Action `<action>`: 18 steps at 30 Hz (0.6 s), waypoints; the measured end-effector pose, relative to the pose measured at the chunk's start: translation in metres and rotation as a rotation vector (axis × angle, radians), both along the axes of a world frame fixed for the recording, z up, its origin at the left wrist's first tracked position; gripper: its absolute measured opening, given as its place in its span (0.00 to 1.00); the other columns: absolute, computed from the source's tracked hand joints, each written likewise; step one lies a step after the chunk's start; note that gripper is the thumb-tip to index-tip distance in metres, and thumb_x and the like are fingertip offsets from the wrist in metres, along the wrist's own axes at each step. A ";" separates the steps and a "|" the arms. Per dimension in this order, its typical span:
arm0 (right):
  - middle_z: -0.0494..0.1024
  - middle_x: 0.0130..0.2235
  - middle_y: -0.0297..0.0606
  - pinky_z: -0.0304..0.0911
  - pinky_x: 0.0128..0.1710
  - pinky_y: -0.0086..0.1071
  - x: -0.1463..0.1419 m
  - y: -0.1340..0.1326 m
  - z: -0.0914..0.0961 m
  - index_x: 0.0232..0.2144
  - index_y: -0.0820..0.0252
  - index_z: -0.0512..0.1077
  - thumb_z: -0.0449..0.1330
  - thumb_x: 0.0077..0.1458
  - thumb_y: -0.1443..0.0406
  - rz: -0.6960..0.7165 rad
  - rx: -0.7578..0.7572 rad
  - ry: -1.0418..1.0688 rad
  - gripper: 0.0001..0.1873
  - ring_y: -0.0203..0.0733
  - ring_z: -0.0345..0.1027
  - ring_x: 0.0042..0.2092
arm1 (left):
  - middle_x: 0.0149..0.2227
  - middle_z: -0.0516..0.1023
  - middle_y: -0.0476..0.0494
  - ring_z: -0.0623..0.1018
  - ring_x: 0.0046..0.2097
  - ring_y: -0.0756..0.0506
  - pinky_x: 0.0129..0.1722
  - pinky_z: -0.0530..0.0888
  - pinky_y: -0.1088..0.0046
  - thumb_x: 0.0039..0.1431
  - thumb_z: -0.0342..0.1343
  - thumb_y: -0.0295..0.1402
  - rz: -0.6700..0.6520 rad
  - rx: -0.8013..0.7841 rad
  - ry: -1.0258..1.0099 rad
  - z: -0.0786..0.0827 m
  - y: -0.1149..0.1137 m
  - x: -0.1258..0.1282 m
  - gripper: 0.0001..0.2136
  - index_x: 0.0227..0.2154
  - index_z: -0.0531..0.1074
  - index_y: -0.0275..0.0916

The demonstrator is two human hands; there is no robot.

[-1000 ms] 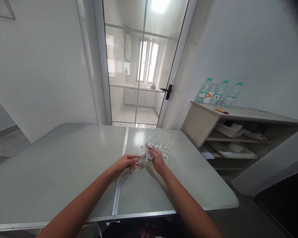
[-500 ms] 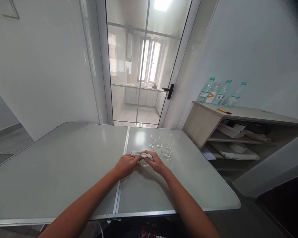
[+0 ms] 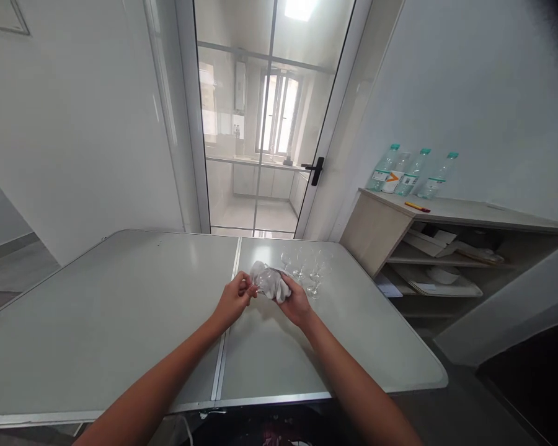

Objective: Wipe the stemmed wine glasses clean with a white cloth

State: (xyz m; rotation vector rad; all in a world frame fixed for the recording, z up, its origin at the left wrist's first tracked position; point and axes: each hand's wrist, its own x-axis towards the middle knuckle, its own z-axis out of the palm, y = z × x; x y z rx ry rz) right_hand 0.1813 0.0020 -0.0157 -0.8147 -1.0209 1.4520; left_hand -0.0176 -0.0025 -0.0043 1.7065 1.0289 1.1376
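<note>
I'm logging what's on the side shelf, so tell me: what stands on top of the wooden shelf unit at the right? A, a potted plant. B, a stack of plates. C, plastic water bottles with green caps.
C: plastic water bottles with green caps stand in a row on the shelf unit, against the wall.

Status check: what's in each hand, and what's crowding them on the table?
Left hand grips the glass. Right hand holds the white cloth wrapped on it. Both raised above the table. Other stemmed glasses stand just behind, close.
</note>
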 end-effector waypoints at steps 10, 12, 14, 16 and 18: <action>0.63 0.68 0.40 0.35 0.71 0.54 -0.007 -0.017 0.011 0.61 0.48 0.70 0.58 0.61 0.63 0.037 0.835 -0.837 0.26 0.52 0.50 0.71 | 0.23 0.72 0.51 0.70 0.23 0.50 0.26 0.65 0.74 0.61 0.53 0.39 0.112 0.025 0.114 -0.009 0.000 0.002 0.09 0.32 0.62 0.41; 0.68 0.64 0.40 0.33 0.71 0.55 -0.007 -0.017 0.013 0.57 0.48 0.72 0.59 0.58 0.66 0.021 0.899 -0.930 0.24 0.53 0.55 0.68 | 0.25 0.72 0.51 0.72 0.25 0.49 0.27 0.64 0.73 0.58 0.53 0.33 0.108 0.145 0.268 -0.011 -0.003 0.003 0.04 0.33 0.63 0.41; 0.73 0.58 0.42 0.41 0.68 0.55 -0.006 -0.016 0.013 0.52 0.48 0.75 0.60 0.57 0.65 -0.036 0.862 -0.940 0.20 0.54 0.61 0.62 | 0.25 0.72 0.52 0.72 0.25 0.48 0.27 0.62 0.73 0.57 0.52 0.31 0.048 0.236 0.401 -0.011 -0.008 0.004 0.05 0.36 0.63 0.42; 0.77 0.50 0.42 0.52 0.62 0.51 -0.005 -0.015 0.011 0.45 0.49 0.77 0.60 0.57 0.64 -0.088 0.754 -0.881 0.13 0.54 0.65 0.54 | 0.25 0.72 0.52 0.72 0.25 0.48 0.27 0.60 0.72 0.60 0.51 0.32 -0.017 0.301 0.501 -0.011 -0.012 0.003 0.05 0.38 0.62 0.42; 0.77 0.40 0.41 0.59 0.54 0.46 -0.004 -0.013 0.008 0.37 0.51 0.78 0.60 0.59 0.61 -0.120 0.606 -0.764 0.07 0.51 0.67 0.45 | 0.26 0.73 0.51 0.72 0.26 0.47 0.27 0.60 0.72 0.63 0.50 0.36 -0.066 0.365 0.583 -0.009 -0.014 0.001 0.05 0.38 0.62 0.42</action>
